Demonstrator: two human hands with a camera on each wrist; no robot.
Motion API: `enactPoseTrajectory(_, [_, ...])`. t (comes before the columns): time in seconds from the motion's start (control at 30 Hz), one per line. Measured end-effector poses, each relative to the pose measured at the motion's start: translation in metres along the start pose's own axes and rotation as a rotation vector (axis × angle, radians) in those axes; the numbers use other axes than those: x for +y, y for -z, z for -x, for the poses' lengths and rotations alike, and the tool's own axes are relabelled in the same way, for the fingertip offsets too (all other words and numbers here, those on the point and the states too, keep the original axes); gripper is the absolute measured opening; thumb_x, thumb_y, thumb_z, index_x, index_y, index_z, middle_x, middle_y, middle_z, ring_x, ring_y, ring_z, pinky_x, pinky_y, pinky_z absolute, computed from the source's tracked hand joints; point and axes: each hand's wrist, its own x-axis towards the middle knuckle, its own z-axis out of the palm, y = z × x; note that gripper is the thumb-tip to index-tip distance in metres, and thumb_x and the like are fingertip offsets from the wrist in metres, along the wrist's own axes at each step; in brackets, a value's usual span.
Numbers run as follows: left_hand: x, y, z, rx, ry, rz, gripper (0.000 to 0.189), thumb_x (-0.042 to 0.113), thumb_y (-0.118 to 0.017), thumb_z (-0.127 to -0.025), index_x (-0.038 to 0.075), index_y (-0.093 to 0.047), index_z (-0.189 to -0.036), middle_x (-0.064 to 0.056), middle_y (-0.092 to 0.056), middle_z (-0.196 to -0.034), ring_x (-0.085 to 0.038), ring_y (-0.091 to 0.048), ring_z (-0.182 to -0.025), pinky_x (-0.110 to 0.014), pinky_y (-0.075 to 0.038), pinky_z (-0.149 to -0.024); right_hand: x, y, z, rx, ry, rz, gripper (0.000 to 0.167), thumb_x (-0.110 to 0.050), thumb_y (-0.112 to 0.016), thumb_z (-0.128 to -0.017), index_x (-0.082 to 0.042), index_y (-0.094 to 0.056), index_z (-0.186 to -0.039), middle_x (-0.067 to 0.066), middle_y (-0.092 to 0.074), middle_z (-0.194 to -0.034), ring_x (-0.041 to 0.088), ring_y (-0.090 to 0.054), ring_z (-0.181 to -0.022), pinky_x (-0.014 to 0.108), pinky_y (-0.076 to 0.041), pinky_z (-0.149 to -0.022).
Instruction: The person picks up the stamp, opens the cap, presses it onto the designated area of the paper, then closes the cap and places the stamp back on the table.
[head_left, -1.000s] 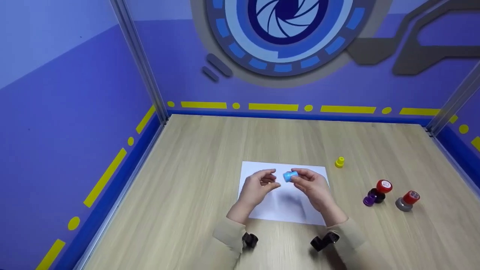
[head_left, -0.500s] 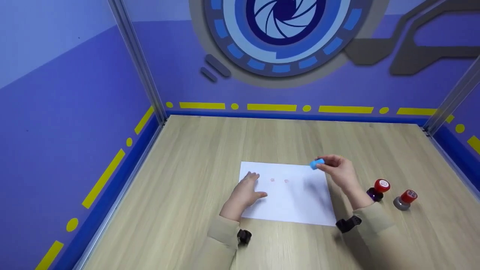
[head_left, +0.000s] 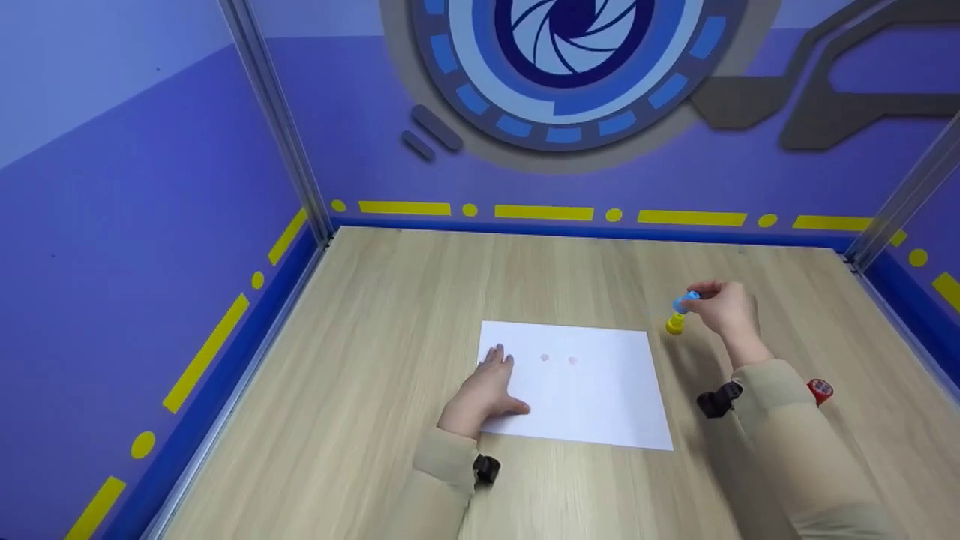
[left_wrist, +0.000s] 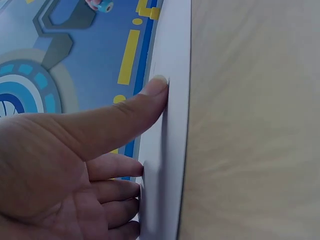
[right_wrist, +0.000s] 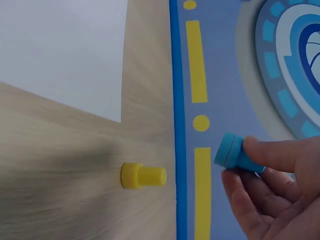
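Note:
My right hand (head_left: 726, 311) pinches a small blue stamp (right_wrist: 232, 151) between thumb and fingers, held up above the table beyond the sheet's right edge. Just below it in the head view, a yellow stamp (head_left: 675, 325) stands upright on the table. My left hand (head_left: 484, 394) rests on the left side of a white sheet of paper (head_left: 592, 405), thumb and fingers spread. In the left wrist view its thumb (left_wrist: 156, 86) touches the paper. Two faint pinkish marks (head_left: 572, 361) show on the upper half of the sheet.
A red stamp (head_left: 821, 389) peeks out from behind my right sleeve (head_left: 795, 420), which hides the rest of it. The wooden table (head_left: 360, 360) ends at a purple back wall (head_left: 337, 127) and side walls with yellow dashes.
My right hand has carried the blue stamp rightward, off the paper to above the yellow stamp. My left hand has lowered onto the sheet's left side. The right forearm now covers several stamps.

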Motion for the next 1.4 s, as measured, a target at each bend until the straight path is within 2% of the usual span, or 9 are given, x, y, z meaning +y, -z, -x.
enactPoseTrajectory(0.17, [0.001,0.0,0.0,-0.008,-0.001,-0.02,0.097,0.03,-0.088,-0.082,-0.003,-0.036,-0.157,-0.023,-0.019,-0.17,-0.035,-0.016,-0.161,-0.045,-0.02,-0.132,0.011,-0.002,-0.009,-0.003,-0.049,0.085,0.035,-0.01,-0.066,-0.095,0.009,-0.063,-0.124,0.032,-0.062,-0.126,0.04,-0.062,-0.11,0.046,-0.056,-0.093])
enactPoseTrajectory(0.3, [0.001,-0.001,0.0,-0.016,0.007,-0.027,0.097,0.031,-0.088,-0.083,-0.003,-0.034,-0.157,-0.021,-0.018,-0.171,-0.033,-0.015,-0.161,-0.044,-0.019,-0.132,0.021,-0.006,-0.014,-0.009,-0.045,0.203,0.033,-0.003,-0.065,-0.089,0.013,-0.066,-0.117,0.035,-0.065,-0.122,0.04,-0.064,-0.104,0.047,-0.058,-0.088])
enactPoseTrajectory(0.47, [0.002,-0.001,0.0,-0.017,0.01,-0.037,0.097,0.031,-0.088,-0.083,-0.003,-0.035,-0.157,-0.021,-0.018,-0.171,-0.033,-0.015,-0.161,-0.044,-0.02,-0.132,0.028,-0.016,-0.018,-0.02,-0.046,0.315,0.018,0.001,-0.068,-0.081,0.012,-0.071,-0.095,0.026,-0.069,-0.094,0.032,-0.059,-0.083,0.044,-0.055,-0.078])
enactPoseTrajectory(0.57, [0.003,0.0,0.001,-0.017,0.007,-0.035,0.097,0.03,-0.088,-0.083,-0.004,-0.036,-0.156,-0.022,-0.019,-0.171,-0.033,-0.016,-0.161,-0.044,-0.02,-0.132,0.03,-0.023,-0.016,-0.059,-0.084,0.31,0.019,0.001,-0.07,-0.081,0.014,-0.07,-0.095,0.021,-0.065,-0.092,0.03,-0.054,-0.082,0.045,-0.055,-0.082])
enactPoseTrajectory(0.73, [0.003,-0.001,0.001,-0.014,0.002,-0.021,0.097,0.028,-0.089,-0.081,-0.005,-0.037,-0.155,-0.023,-0.02,-0.17,-0.034,-0.016,-0.16,-0.044,-0.02,-0.132,0.033,-0.029,-0.014,-0.092,-0.116,0.289,0.035,0.0,-0.073,-0.083,0.019,-0.065,-0.111,0.028,-0.064,-0.108,0.032,-0.056,-0.091,0.05,-0.055,-0.095])
enactPoseTrajectory(0.87, [0.003,0.0,0.001,-0.011,0.001,-0.025,0.096,0.029,-0.089,-0.082,-0.005,-0.037,-0.155,-0.023,-0.02,-0.17,-0.034,-0.017,-0.16,-0.045,-0.02,-0.132,0.035,-0.031,-0.015,-0.091,-0.081,0.319,0.033,-0.001,-0.076,-0.08,0.017,-0.067,-0.106,0.026,-0.065,-0.102,0.031,-0.054,-0.085,0.045,-0.054,-0.083])
enactPoseTrajectory(1.0, [0.003,0.0,0.001,-0.006,0.0,-0.027,0.096,0.029,-0.089,-0.082,-0.005,-0.037,-0.155,-0.023,-0.021,-0.17,-0.034,-0.017,-0.16,-0.045,-0.021,-0.132,0.037,-0.031,-0.016,-0.081,-0.04,0.356,0.026,0.0,-0.076,-0.076,0.015,-0.068,-0.096,0.021,-0.064,-0.091,0.029,-0.049,-0.078,0.039,-0.048,-0.072])
enactPoseTrajectory(1.2, [0.002,0.001,0.002,-0.003,-0.001,-0.029,0.096,0.029,-0.089,-0.082,-0.005,-0.037,-0.155,-0.023,-0.021,-0.17,-0.034,-0.017,-0.16,-0.045,-0.02,-0.132,0.031,-0.029,-0.012,-0.09,-0.025,0.352,0.029,-0.001,-0.076,-0.076,0.016,-0.065,-0.098,0.02,-0.062,-0.089,0.03,-0.05,-0.078,0.039,-0.048,-0.073])
enactPoseTrajectory(1.4, [0.002,0.002,0.001,-0.004,0.009,-0.031,0.096,0.03,-0.088,-0.083,-0.004,-0.037,-0.156,-0.022,-0.02,-0.17,-0.033,-0.016,-0.161,-0.045,-0.021,-0.132,0.019,-0.022,-0.006,-0.088,-0.014,0.362,0.024,-0.004,-0.08,-0.078,0.012,-0.067,-0.09,0.014,-0.059,-0.079,0.027,-0.05,-0.074,0.038,-0.048,-0.07])
